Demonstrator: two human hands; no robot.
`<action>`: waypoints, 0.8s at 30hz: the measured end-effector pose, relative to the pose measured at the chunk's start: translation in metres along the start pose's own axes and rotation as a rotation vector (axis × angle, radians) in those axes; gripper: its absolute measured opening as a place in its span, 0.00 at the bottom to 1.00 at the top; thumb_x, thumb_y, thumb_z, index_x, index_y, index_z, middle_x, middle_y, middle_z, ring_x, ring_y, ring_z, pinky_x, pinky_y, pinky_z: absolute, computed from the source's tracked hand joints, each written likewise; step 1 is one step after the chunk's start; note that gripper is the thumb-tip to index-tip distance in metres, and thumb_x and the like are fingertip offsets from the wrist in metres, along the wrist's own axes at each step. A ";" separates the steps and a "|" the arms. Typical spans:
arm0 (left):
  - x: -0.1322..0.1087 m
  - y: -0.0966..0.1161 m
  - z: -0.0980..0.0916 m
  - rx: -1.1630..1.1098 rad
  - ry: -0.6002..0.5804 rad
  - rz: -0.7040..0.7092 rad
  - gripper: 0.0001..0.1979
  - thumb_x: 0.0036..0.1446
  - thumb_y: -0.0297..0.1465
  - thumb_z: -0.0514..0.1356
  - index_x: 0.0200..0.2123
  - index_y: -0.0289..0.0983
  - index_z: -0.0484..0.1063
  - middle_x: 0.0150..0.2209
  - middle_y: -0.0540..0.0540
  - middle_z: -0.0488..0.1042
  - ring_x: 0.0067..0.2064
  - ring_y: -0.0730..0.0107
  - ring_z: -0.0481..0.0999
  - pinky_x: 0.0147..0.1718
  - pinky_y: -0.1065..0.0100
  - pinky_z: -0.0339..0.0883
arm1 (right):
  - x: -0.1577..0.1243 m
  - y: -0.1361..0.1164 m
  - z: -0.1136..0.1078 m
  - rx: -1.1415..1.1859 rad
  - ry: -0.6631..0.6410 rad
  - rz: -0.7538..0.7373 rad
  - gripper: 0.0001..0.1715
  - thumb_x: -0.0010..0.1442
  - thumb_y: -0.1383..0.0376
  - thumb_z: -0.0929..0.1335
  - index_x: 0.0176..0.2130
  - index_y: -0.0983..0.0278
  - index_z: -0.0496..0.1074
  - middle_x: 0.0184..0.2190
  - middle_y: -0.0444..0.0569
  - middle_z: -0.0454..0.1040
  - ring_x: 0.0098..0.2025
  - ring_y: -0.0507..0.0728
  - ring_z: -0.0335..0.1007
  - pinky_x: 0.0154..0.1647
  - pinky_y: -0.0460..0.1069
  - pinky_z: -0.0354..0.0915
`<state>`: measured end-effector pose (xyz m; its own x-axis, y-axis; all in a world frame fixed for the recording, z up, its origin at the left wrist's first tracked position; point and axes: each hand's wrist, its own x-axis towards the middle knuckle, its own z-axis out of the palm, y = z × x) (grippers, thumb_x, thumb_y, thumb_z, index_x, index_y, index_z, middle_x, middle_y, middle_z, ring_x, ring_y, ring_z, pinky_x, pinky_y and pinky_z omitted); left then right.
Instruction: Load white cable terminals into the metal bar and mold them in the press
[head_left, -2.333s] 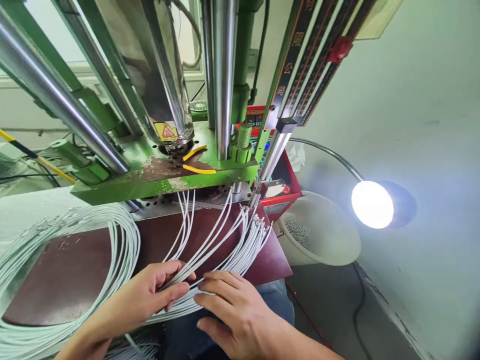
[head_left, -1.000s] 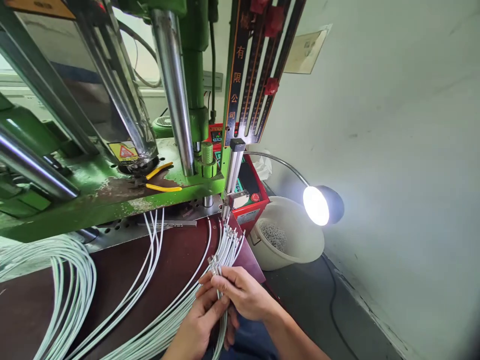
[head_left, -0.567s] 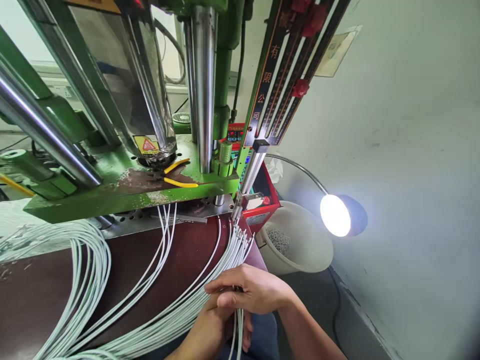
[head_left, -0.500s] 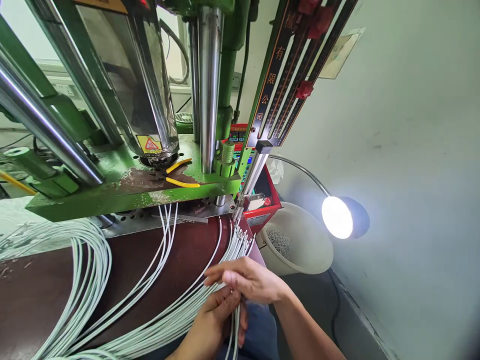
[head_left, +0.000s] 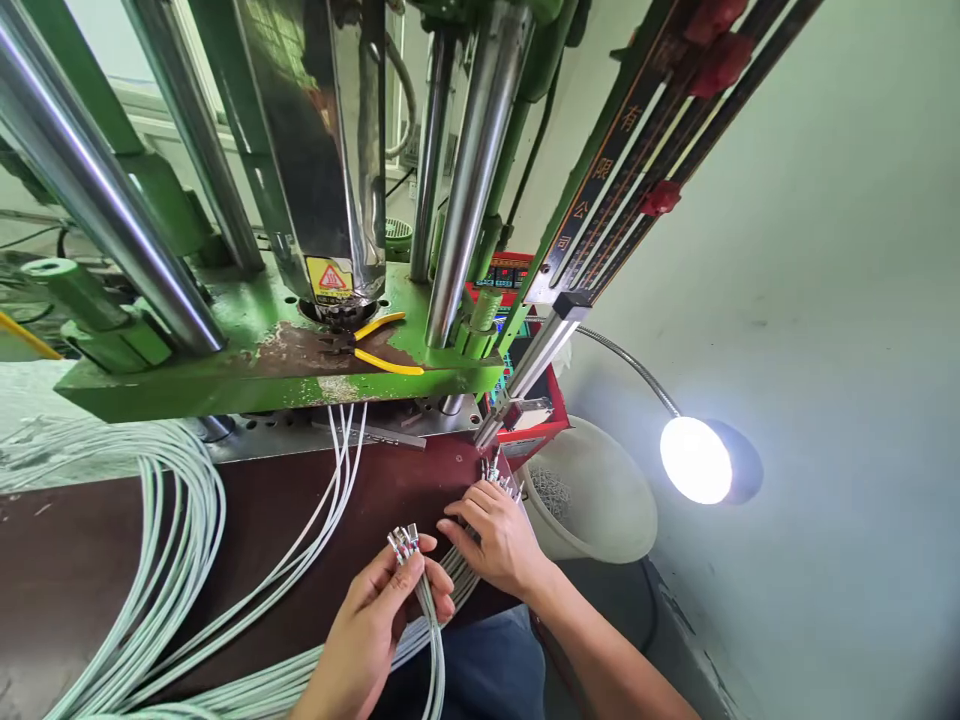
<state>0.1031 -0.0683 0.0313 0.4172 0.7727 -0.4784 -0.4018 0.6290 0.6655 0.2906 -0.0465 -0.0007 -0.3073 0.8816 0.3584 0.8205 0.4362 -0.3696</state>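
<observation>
We list one left hand (head_left: 375,610), thumb uppermost, fingers (head_left: 444,606) closed around white cables (head_left: 433,655). One right hand (head_left: 495,530), knuckles up over a cable bundle (head_left: 462,582); its grip we cannot tell.

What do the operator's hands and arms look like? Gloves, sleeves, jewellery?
Left hand and right hand are both ungloved, with no ring or marking I can make out. No sleeve, watch or band on the visible part of either forearm. Blue trousers show below.
</observation>
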 end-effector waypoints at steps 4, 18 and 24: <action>0.003 -0.001 -0.002 0.064 0.000 0.025 0.19 0.48 0.43 0.67 0.39 0.35 0.73 0.26 0.46 0.77 0.24 0.67 0.73 0.29 0.64 0.65 | 0.051 -0.011 0.000 -0.055 -0.044 0.038 0.13 0.67 0.60 0.64 0.43 0.65 0.72 0.36 0.51 0.74 0.40 0.57 0.67 0.43 0.52 0.64; -0.006 0.006 -0.006 0.209 -0.053 0.062 0.19 0.53 0.42 0.63 0.41 0.34 0.71 0.27 0.48 0.77 0.21 0.71 0.71 0.30 0.65 0.63 | 0.116 -0.035 0.030 -0.245 -0.344 0.234 0.12 0.67 0.65 0.61 0.44 0.71 0.68 0.43 0.64 0.71 0.45 0.64 0.69 0.42 0.57 0.68; 0.001 -0.002 0.000 0.199 -0.087 0.057 0.22 0.51 0.46 0.64 0.40 0.35 0.68 0.27 0.48 0.77 0.19 0.72 0.70 0.25 0.68 0.61 | 0.048 -0.017 -0.030 0.246 -0.373 0.463 0.16 0.68 0.62 0.59 0.49 0.69 0.66 0.30 0.48 0.75 0.27 0.52 0.70 0.28 0.47 0.67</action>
<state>0.1047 -0.0686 0.0299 0.4710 0.7906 -0.3913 -0.2615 0.5488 0.7940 0.2765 -0.0170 0.0481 -0.1309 0.9729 -0.1909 0.7876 -0.0149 -0.6160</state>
